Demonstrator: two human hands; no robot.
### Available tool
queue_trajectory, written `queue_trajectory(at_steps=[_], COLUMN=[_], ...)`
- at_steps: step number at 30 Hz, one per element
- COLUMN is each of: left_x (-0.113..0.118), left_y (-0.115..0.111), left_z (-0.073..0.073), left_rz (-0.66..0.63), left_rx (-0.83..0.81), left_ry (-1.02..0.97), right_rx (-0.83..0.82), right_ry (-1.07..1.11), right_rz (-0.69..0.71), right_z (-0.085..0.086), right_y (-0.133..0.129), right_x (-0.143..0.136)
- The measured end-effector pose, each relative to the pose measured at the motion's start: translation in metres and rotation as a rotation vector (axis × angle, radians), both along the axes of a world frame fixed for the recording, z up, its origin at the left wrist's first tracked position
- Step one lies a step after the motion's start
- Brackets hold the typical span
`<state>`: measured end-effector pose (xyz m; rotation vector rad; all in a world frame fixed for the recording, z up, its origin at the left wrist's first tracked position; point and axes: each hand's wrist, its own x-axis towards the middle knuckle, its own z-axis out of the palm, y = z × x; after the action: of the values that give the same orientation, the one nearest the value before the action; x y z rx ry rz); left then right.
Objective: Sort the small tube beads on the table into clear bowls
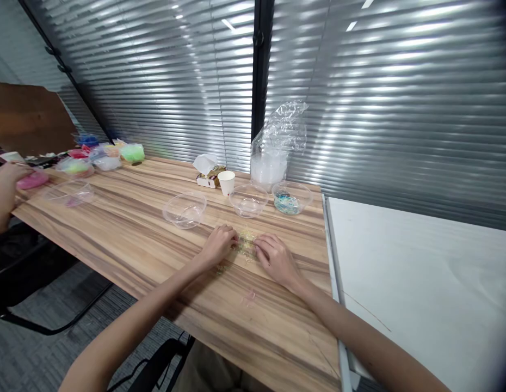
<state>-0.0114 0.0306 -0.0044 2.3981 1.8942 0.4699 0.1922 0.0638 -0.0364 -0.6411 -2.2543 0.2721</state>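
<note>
Between my two hands a loose patch of small, thin, see-through yellowish pieces [247,243] is spread on the wood-grain table; their exact kind is too small to make out. My left hand [221,244] rests at the patch's left edge, fingers curled together. Facing it from the right is my right hand [275,257], thumb and fingers bent in a pinch by the pieces. Whatever the fingertips hold is hidden or too tiny to see. Closer to me lies a small cluster of thin pink bits [250,296]. A clear round bowl [248,207] stands just beyond the patch.
Another clear bowl [184,211] sits to the left; a bowl with blue pieces [291,202] is at right. Behind are a paper cup [226,183], a tissue pack [208,178] and bagged bowls [269,166]. A co-worker's hand [10,177] is far left. A white table [420,261] adjoins.
</note>
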Motion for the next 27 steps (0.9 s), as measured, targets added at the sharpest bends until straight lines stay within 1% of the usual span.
queue_trajectory(at_steps=[3, 5, 6, 9, 12, 15, 17, 19, 24, 27], left_x=[0.007, 0.016, 0.021, 0.034, 0.04, 0.037, 0.033, 0.03, 0.03, 0.03], left_y=[-0.012, -0.029, -0.039, -0.067, -0.081, -0.079, -0.073, -0.067, -0.063, -0.064], left_z=[0.006, 0.009, 0.009, 0.002, -0.006, -0.009, -0.008, -0.007, -0.01, -0.014], left_rz=[-0.002, -0.041, -0.085, -0.207, -0.265, -0.251, -0.239, -0.259, -0.341, -0.341], left_rx=[0.022, 0.027, 0.022, -0.011, -0.01, 0.042, 0.118, 0.186, 0.225, 0.266], left_ry=[-0.026, -0.078, -0.134, -0.228, -0.205, -0.157, -0.103, -0.053, -0.033, -0.038], right_rx=[-0.01, -0.024, -0.03, -0.051, -0.079, -0.096, -0.103, -0.112, -0.131, -0.135], right_ry=[0.017, 0.025, 0.027, 0.031, 0.048, 0.059, 0.065, 0.08, 0.095, 0.053], right_rz=[0.001, 0.007, 0.011, 0.018, 0.021, 0.025, 0.018, 0.022, 0.151, 0.2], right_z=[-0.001, -0.002, -0.002, -0.002, 0.0, 0.002, 0.003, 0.005, 0.008, 0.007], right_y=[0.0, 0.0, 0.001, 0.001, 0.002, 0.001, 0.001, 0.0, 0.0, 0.0], right_x=[0.0, 0.0, 0.0, 0.0, 0.0, 0.0, 0.0, 0.001, 0.003, 0.003])
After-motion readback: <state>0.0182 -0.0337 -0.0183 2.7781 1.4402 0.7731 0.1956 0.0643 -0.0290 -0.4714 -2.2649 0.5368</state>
